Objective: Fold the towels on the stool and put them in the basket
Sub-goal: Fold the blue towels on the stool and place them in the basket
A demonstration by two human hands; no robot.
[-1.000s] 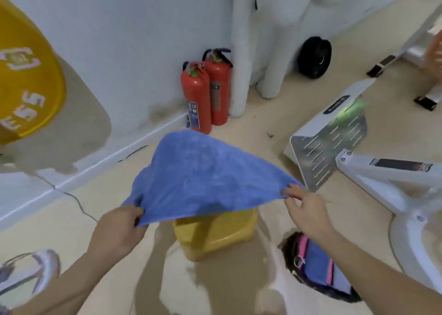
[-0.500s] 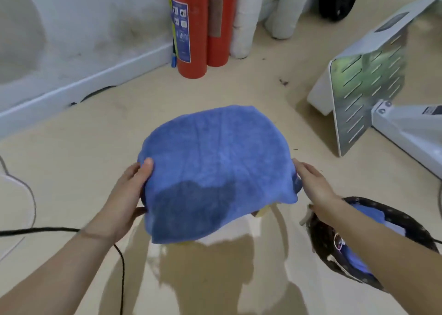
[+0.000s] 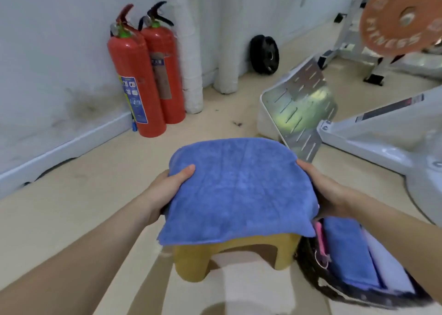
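Observation:
A blue towel [image 3: 236, 190] is spread over the low yellow stool [image 3: 229, 259], covering its whole top and hanging over the near edge. My left hand [image 3: 167, 190] grips the towel's left edge, thumb on top. My right hand [image 3: 327, 195] holds the right edge, its fingers tucked under the cloth. To the right of the stool stands a dark basket [image 3: 311, 274] holding a folded blue towel [image 3: 346, 252], a pale one beside it and a pink strip at its rim.
Two red fire extinguishers [image 3: 143, 75] stand against the white wall at the back. A white gym machine with a slotted metal plate [image 3: 303, 114] stands at the right. A black weight plate [image 3: 264, 54] leans by the wall, and an orange one [image 3: 401, 15] hangs top right.
The towel, held up stretched in the air a second ago, has come down onto the stool. Both hands stayed on its side edges. The camera view shifted.

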